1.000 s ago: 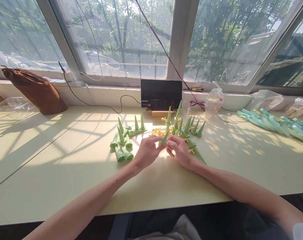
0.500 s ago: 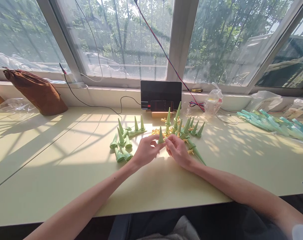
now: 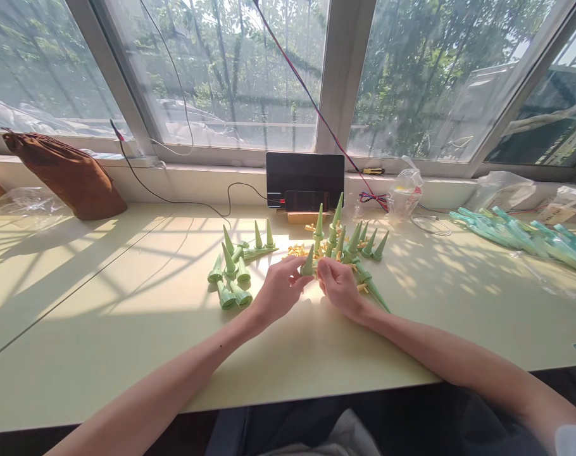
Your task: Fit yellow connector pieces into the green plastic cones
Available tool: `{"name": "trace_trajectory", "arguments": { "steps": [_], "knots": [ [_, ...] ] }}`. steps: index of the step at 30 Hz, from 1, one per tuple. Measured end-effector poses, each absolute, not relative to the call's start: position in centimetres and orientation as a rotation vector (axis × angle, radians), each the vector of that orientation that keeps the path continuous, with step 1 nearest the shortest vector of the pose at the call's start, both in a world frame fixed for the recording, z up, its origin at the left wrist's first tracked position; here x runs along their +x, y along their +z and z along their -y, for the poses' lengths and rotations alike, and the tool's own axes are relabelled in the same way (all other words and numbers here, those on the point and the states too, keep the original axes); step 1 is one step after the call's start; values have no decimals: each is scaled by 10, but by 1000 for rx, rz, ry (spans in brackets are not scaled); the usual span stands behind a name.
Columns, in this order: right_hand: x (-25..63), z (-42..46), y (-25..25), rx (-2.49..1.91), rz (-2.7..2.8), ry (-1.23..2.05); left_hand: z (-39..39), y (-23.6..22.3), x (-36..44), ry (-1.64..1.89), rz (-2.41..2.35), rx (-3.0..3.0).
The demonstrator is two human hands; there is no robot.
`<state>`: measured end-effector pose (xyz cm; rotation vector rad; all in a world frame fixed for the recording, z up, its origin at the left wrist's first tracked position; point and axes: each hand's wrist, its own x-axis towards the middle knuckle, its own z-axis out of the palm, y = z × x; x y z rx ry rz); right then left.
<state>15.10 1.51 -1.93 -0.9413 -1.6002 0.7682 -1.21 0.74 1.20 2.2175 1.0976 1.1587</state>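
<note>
Green and tapered, a plastic spike (image 3: 308, 264) is pinched between near-closed thumb and finger of the left hand (image 3: 282, 283) over the table (image 3: 292, 367), its base apparently being worked by the right hand (image 3: 340, 286), curled with its hold hidden, so steady alignment seems needed.

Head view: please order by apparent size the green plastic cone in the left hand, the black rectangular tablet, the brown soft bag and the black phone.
Largest to smallest:
1. Brown soft bag
2. Black rectangular tablet
3. Black phone
4. Green plastic cone in left hand
</note>
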Motion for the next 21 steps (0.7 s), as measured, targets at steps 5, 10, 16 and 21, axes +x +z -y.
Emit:
{"name": "trace_trajectory", "arguments": {
  "steps": [5, 10, 16, 21],
  "knots": [
    [150, -16, -19, -991, 1552, 771, -7, 5, -10, 1197, -1100, 2412],
    [149, -16, -18, -980, 1540, 833, -3, 12, -8, 1119, -1127, 2243],
    [151, -16, -17, -978, 1632, 835, -1, 23, -9, 990, -1047, 1961],
    [154, -17, -18, -967, 1678, 839, -4, 24, -10, 971, -973, 1809]
  ]
}}
